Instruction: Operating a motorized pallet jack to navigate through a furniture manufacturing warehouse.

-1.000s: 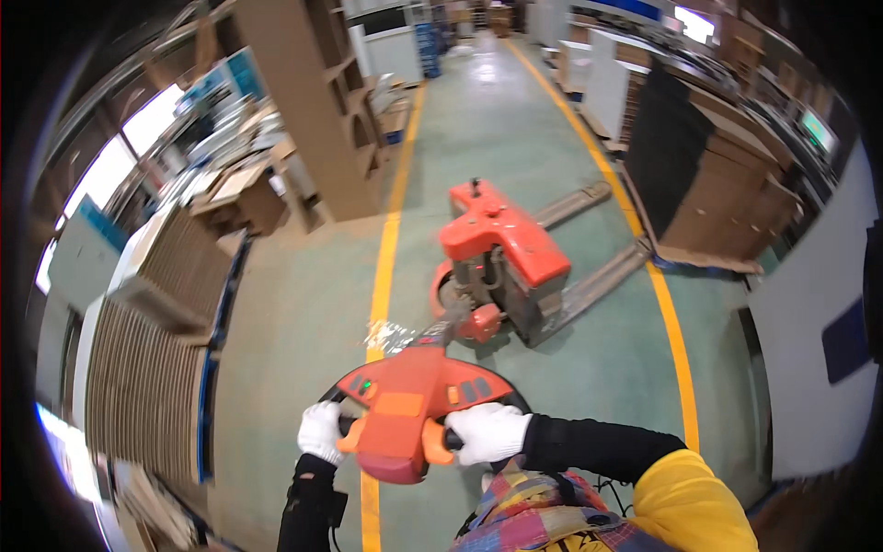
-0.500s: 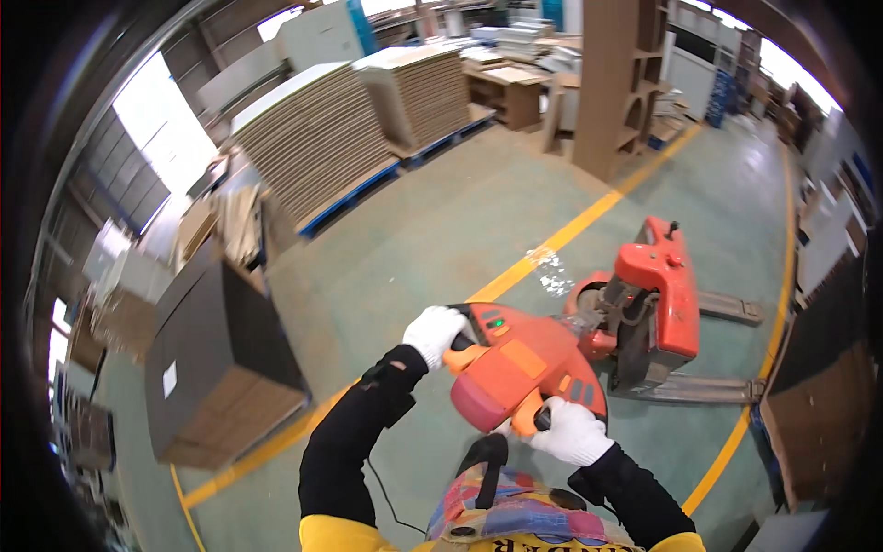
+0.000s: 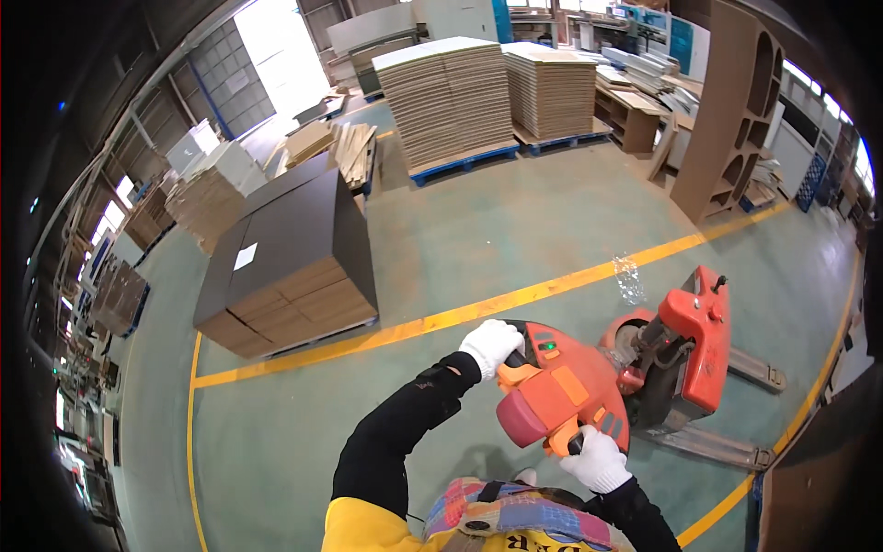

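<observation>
An orange control head [image 3: 558,396] tops the tiller of a red powered pallet truck [image 3: 692,348], whose grey forks [image 3: 736,405] lie low on the green floor to the right. My left hand [image 3: 491,344], in a white glove, grips the head's upper-left handle. My right hand [image 3: 598,459], also white-gloved, grips the lower handle near my body. Black sleeves cover both forearms.
A dark-topped stack of brown cardboard sheets [image 3: 285,267] stands left of me beyond a yellow floor line [image 3: 478,308]. Taller sheet stacks on blue pallets [image 3: 451,97] sit farther back. A tall brown shelf unit [image 3: 736,101] stands at the right. More stacks line the left wall.
My view has swung left: the pallet truck has shifted to the lower right and the cardboard stack has moved toward the middle. Both hands keep their hold on the control head.
</observation>
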A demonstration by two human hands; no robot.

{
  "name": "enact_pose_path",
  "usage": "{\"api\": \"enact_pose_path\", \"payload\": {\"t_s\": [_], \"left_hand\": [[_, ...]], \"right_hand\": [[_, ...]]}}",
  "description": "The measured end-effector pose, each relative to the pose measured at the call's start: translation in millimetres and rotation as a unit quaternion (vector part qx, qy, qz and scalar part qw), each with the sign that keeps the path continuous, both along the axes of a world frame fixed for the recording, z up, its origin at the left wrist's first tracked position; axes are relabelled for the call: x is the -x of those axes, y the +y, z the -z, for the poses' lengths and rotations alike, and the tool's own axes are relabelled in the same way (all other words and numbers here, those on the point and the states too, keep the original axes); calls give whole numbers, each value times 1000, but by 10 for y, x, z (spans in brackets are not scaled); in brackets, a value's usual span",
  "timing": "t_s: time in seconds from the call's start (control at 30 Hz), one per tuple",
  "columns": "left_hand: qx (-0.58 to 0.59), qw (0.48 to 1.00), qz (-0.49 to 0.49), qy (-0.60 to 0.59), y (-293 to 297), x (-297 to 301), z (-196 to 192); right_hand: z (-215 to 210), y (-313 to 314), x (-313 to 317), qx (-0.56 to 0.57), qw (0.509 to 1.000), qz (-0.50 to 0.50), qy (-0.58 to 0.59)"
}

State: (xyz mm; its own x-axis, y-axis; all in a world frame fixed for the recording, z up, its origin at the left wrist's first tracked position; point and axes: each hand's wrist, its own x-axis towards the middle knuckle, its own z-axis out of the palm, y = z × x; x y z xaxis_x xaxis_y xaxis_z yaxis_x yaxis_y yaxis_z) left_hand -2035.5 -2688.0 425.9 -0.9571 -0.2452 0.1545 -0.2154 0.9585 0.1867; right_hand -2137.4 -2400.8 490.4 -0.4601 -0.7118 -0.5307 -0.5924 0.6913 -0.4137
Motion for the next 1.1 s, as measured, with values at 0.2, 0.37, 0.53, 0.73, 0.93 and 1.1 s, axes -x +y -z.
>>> {"api": "enact_pose_path", "payload": {"t_s": [0.2,0.37,0.53,0.73,0.93,1.1], "left_hand": [[25,998,37,50,224,-697,121],[-33,997,6,69,322,-1533,175],[-12,990,24,138,345,-1686,266],[2,994,17,104,467,-2418,466],[17,994,-7,112,515,-3238,429],[-10,987,-29,157,524,-3815,612]], "right_hand": [[174,295,-693,12,1000,7,9],[161,335,-1349,26,998,-40,-43],[-61,472,-1562,35,997,-6,-63],[267,593,-2340,39,998,-18,-55],[253,601,-3129,66,993,-46,-89],[388,684,-3567,106,986,-79,-101]]}}
